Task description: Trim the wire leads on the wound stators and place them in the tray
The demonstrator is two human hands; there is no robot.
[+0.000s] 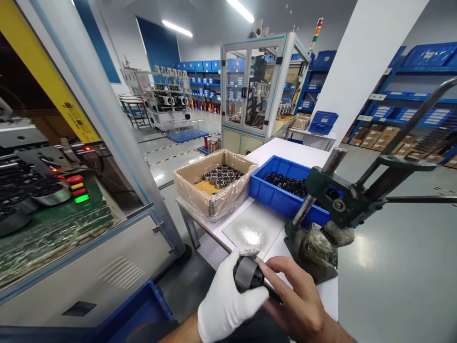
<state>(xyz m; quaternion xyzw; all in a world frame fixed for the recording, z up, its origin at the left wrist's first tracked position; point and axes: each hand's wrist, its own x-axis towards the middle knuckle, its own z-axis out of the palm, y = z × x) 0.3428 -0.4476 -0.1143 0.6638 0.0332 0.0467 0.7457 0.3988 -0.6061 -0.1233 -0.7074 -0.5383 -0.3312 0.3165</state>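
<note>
The gloved left hand (226, 302) wraps its fingers round a gray cylinder (245, 273) above the tabletop's (278, 148) near edge. The bare right hand (303, 302) touches the cylinder's black end; whether its fingers grip anything, I cannot tell. A lined carton (193, 202) stands at the left edge, beside a blue bin (273, 190).

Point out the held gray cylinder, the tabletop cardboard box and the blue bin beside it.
Gray cylinder (246, 273), head view: curved side.
Cardboard box (233, 201), head view: front wall.
Blue bin (270, 196), head view: front wall.

A white pillar (367, 57) stands near blue shelving (428, 70).
</note>
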